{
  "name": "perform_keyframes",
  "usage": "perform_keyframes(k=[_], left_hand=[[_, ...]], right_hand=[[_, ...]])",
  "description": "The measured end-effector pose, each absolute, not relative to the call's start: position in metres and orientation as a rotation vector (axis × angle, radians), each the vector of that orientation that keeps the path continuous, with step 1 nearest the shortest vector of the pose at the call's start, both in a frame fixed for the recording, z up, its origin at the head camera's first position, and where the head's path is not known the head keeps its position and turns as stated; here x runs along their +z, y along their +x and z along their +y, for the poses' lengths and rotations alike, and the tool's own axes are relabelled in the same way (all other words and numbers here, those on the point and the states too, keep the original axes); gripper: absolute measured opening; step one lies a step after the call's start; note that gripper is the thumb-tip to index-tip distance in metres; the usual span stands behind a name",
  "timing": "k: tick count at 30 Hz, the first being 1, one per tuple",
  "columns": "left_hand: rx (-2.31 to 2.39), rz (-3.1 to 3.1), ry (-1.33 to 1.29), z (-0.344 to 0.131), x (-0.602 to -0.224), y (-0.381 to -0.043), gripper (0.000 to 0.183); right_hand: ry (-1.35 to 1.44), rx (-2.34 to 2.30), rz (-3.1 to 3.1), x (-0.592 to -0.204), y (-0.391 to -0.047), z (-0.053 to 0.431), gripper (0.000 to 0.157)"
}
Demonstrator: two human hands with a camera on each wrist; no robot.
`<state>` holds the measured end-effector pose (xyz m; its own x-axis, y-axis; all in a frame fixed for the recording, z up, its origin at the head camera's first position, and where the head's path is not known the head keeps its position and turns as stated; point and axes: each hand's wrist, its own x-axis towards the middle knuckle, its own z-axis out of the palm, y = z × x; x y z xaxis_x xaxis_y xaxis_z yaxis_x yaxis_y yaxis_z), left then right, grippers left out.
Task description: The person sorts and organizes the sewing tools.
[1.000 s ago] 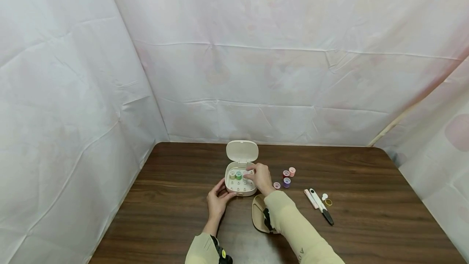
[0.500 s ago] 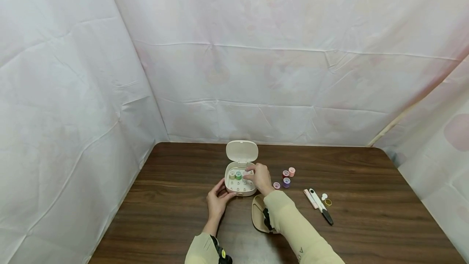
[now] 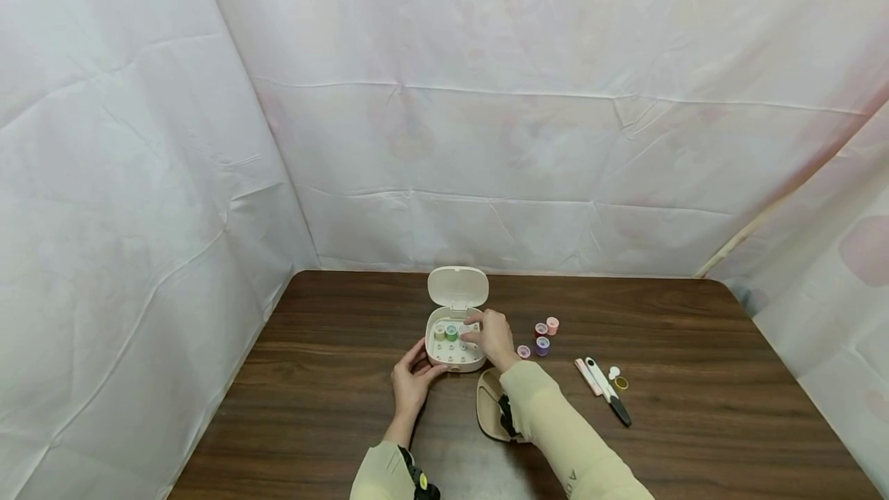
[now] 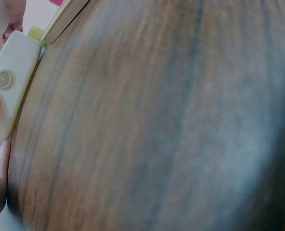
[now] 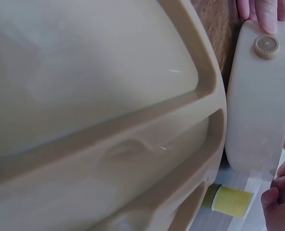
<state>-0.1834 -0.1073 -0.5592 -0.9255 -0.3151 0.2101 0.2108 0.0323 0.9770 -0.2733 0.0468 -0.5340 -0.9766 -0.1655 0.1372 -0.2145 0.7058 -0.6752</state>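
Observation:
A cream sewing box (image 3: 456, 366) stands on the table with its lid (image 3: 458, 286) raised at the back. Inside, a pale yellow thread spool (image 3: 441, 332) and a green thread spool (image 3: 451, 333) sit side by side on a pegged insert. My left hand (image 3: 410, 384) grips the box's front left corner, thumb on the front face near the round button (image 4: 3, 80) and fingers along the side. Over the box's right half, my right hand (image 3: 496, 336) pinches a pale thread spool, mostly hidden by the fingers, beside the green one.
Several thread spools stand right of the box, among them a purple spool (image 3: 542, 346). A beige compartment tray (image 3: 488, 415) lies under the right forearm, with a yellow spool (image 5: 233, 201) near it. Farther right lie a black-tipped white tool (image 3: 607, 390) and a yellow ring (image 3: 621, 383).
Almost nothing moves. Both hands keep their places at the box, and the view shifts very slightly.

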Motion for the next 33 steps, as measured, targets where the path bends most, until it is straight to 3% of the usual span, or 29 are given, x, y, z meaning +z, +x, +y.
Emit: perform_keyframes(k=[19, 33], left_hand=[[-1.926, -1.962, 0.118, -0.107, -0.559, -0.183, 0.058], [-1.9, -1.969, 0.108, -0.106, -0.557, -0.181, 0.057]], right_hand=[[0.473, 1.272, -2.744, -0.515, -0.27, 0.072, 0.021], [0.419, 1.295, -2.646, -0.518, -0.27, 0.097, 0.02]])
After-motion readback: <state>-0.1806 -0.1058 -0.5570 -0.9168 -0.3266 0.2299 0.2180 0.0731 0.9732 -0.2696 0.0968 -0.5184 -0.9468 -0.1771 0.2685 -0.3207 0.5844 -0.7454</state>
